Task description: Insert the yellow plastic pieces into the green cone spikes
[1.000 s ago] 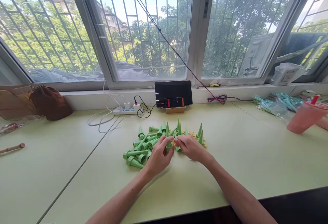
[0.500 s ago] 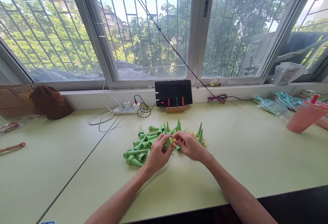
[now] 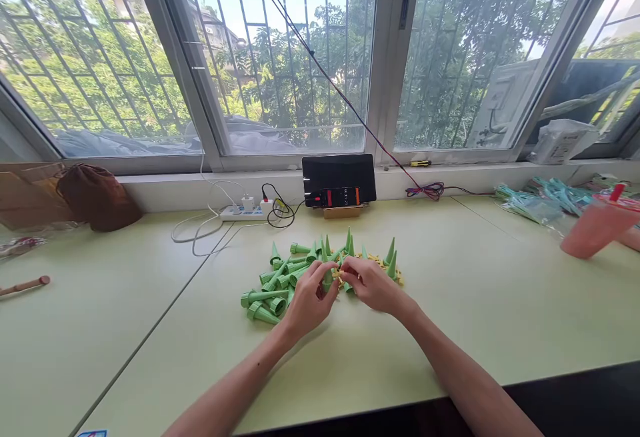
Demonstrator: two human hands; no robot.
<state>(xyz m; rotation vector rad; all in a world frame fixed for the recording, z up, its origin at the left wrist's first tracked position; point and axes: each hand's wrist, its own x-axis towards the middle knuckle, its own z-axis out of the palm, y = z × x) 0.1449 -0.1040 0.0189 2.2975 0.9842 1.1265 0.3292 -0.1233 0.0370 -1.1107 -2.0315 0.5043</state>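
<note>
Presumably for steadiness, I have the left hand (image 3: 309,295) pinching a yellow piece (image 3: 337,275) between fingertips, right of the piled green cones (image 3: 265,298); whether the curled right hand (image 3: 374,285) grips too, I can't tell.

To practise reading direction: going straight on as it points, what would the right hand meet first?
The right hand probably meets the yellow piece first, if not already touching, then the left hand; depth is unclear.
</note>
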